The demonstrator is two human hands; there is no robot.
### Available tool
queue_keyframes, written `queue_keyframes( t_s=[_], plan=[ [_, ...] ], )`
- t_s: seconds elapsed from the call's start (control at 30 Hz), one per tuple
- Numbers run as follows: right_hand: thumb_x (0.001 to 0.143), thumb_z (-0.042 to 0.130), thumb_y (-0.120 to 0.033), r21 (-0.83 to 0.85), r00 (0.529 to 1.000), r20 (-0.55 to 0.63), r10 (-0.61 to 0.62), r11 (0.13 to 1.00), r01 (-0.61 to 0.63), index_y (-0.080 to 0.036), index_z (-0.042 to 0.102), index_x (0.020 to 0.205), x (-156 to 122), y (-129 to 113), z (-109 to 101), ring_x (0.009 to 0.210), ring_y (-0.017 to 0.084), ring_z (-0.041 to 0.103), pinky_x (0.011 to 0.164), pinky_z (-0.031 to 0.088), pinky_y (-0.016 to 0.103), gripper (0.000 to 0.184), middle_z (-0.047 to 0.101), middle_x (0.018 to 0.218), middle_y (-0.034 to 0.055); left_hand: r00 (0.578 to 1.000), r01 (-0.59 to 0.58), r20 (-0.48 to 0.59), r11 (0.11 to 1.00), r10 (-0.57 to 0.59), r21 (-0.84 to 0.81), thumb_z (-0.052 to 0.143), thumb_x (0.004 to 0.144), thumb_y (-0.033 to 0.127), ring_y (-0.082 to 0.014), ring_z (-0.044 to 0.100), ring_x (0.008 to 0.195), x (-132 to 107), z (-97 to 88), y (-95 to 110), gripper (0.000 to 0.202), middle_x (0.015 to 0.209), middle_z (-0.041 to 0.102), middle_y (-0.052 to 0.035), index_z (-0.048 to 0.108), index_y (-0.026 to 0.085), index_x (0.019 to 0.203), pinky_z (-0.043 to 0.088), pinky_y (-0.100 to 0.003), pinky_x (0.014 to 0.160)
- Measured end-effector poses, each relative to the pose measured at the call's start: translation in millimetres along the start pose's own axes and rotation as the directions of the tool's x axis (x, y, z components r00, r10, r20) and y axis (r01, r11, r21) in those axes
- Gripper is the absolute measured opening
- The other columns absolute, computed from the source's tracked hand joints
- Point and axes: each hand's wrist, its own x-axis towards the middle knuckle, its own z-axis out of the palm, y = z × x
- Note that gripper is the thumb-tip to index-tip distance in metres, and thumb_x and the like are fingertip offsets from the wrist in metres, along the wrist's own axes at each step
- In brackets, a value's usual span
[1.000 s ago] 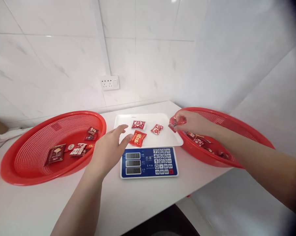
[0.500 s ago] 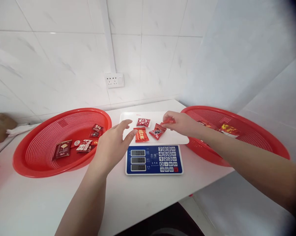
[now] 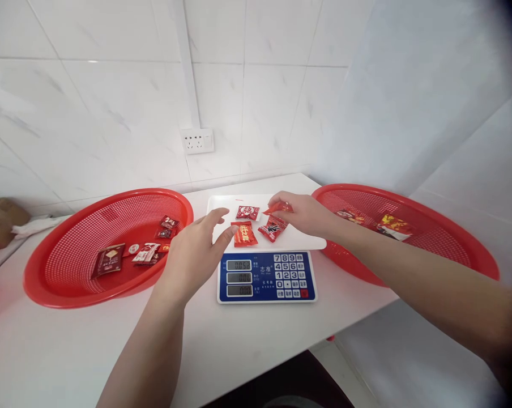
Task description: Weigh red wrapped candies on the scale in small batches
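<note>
My right hand (image 3: 296, 213) pinches a small red snack packet (image 3: 277, 208) over the right half of the white weighing pan (image 3: 307, 242). Just below it, a red packet with black lettering (image 3: 273, 229) lies on the pan. Fingers apart and holding nothing, my left hand (image 3: 199, 249) hovers at the pan's left side. Its thumb tip is close by an orange-red packet (image 3: 244, 234); whether they touch I cannot tell. A dark red packet with a white print (image 3: 248, 212) lies farther back. The blue panel (image 3: 264, 292) of the digital scale faces me.
A red mesh basket (image 3: 43, 249) on the left holds several packets, among them a brown one (image 3: 110, 259). Another red basket (image 3: 455, 238) with packets stands right, partly behind my right forearm. A cardboard box (image 3: 3, 218) sits far left. A wall socket (image 3: 197, 141) is behind.
My right hand has moved slightly left with the red packet, now above the black-lettered one. The top display reading has changed. My left hand stays nearly still.
</note>
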Motion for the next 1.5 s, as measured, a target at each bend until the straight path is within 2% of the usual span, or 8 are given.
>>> queue_keyframes(
  t_s=[0.13, 0.23, 0.57, 0.77, 0.93, 1.1, 1.27, 1.5],
  plan=[
    [0.085, 0.046, -0.023, 0.015, 0.993, -0.079, -0.091, 0.996, 0.093, -0.024, 0.058, 0.113, 2.6, -5.5, 0.8, 0.109, 0.02, 0.055, 0.084, 0.046, 0.034, 0.03, 0.059, 0.121, 0.0036, 1.0, 0.001, 0.003, 1.0, -0.001, -0.003, 0.031, 0.088, 0.053, -0.02, 0.063, 0.079, -0.3, 0.4, -0.3, 0.045, 0.112, 0.065, -0.0023, 0.048, 0.029, 0.122, 0.048, -0.037, 0.07],
    [0.086, 0.045, -0.022, 0.018, 0.988, -0.106, -0.112, 0.993, 0.114, -0.023, 0.059, 0.113, 3.0, -5.5, -0.1, 0.11, 0.02, 0.055, 0.09, 0.044, 0.037, 0.03, 0.06, 0.12, 0.0041, 1.0, 0.0, 0.002, 1.0, 0.0, -0.002, 0.031, 0.088, 0.053, -0.0195, 0.063, 0.078, -0.3, 0.6, -0.6, 0.045, 0.113, 0.065, -0.0021, 0.048, 0.029, 0.122, 0.047, -0.037, 0.069],
    [0.085, 0.046, -0.025, -0.02, 0.98, -0.164, -0.111, 0.994, 0.109, -0.024, 0.063, 0.105, -2.0, 8.9, -4.1, 0.102, 0.022, 0.06, 0.087, 0.047, 0.04, 0.026, 0.065, 0.112, 0.0046, 1.0, 0.015, 0.016, 1.0, -0.015, -0.013, 0.033, 0.087, 0.053, -0.0198, 0.062, 0.077, 1.4, 1.1, -0.1, 0.043, 0.11, 0.066, -0.0002, 0.048, 0.03, 0.121, 0.047, -0.038, 0.068],
    [0.085, 0.046, -0.024, -0.034, 0.981, -0.162, -0.104, 0.994, 0.1, -0.022, 0.062, 0.107, -2.9, 9.9, -4.5, 0.102, 0.022, 0.06, 0.087, 0.048, 0.04, 0.027, 0.065, 0.112, 0.005, 1.0, 0.007, 0.01, 1.0, -0.007, -0.006, 0.033, 0.087, 0.054, -0.02, 0.063, 0.079, 0.7, 1.0, -0.2, 0.044, 0.111, 0.065, -0.0003, 0.048, 0.03, 0.122, 0.047, -0.039, 0.07],
    [0.085, 0.045, -0.022, -0.032, 0.978, -0.161, -0.133, 0.991, 0.129, -0.023, 0.062, 0.106, -2.5, 10.6, -3.7, 0.097, 0.021, 0.062, 0.083, 0.049, 0.038, 0.028, 0.068, 0.104, 0.0048, 1.0, 0.014, 0.018, 1.0, -0.014, -0.005, 0.033, 0.087, 0.054, -0.0207, 0.063, 0.081, 1.3, 0.7, 0.6, 0.044, 0.109, 0.066, -0.0005, 0.048, 0.03, 0.121, 0.048, -0.038, 0.07],
    [0.085, 0.045, -0.02, -0.061, 0.979, -0.169, -0.111, 0.993, 0.102, -0.022, 0.062, 0.107, -5.9, 14.7, -5.5, 0.095, 0.02, 0.063, 0.082, 0.05, 0.038, 0.028, 0.067, 0.104, 0.005, 1.0, 0.022, 0.02, 1.0, -0.021, -0.009, 0.033, 0.087, 0.053, -0.0202, 0.063, 0.079, 2.1, 0.1, 0.8, 0.043, 0.113, 0.065, 0.0003, 0.047, 0.031, 0.121, 0.048, -0.04, 0.071],
    [0.085, 0.046, -0.027, -0.079, 0.968, -0.246, -0.053, 0.996, 0.034, -0.024, 0.064, 0.103, -21.7, 37.9, -18.0, 0.1, 0.022, 0.061, 0.084, 0.049, 0.038, 0.025, 0.067, 0.108, 0.0038, 0.999, 0.037, 0.015, 0.999, -0.037, -0.003, 0.033, 0.087, 0.053, -0.0215, 0.064, 0.082, 2.7, 1.0, -1.2, 0.043, 0.113, 0.065, 0.0, 0.048, 0.031, 0.12, 0.048, -0.039, 0.071],
    [0.081, 0.05, -0.032, -0.123, 0.909, -0.394, 0.137, 0.972, -0.2, -0.022, 0.064, 0.104, -57.4, 103.7, -41.7, 0.104, 0.028, 0.059, 0.086, 0.047, 0.046, 0.028, 0.066, 0.11, 0.0065, 0.998, 0.034, 0.055, 0.999, -0.034, 0.005, 0.034, 0.087, 0.05, -0.0229, 0.065, 0.081, 4.3, 7.6, 0.5, 0.041, 0.111, 0.066, -0.0016, 0.048, 0.03, 0.12, 0.049, -0.039, 0.068]
  ],
)
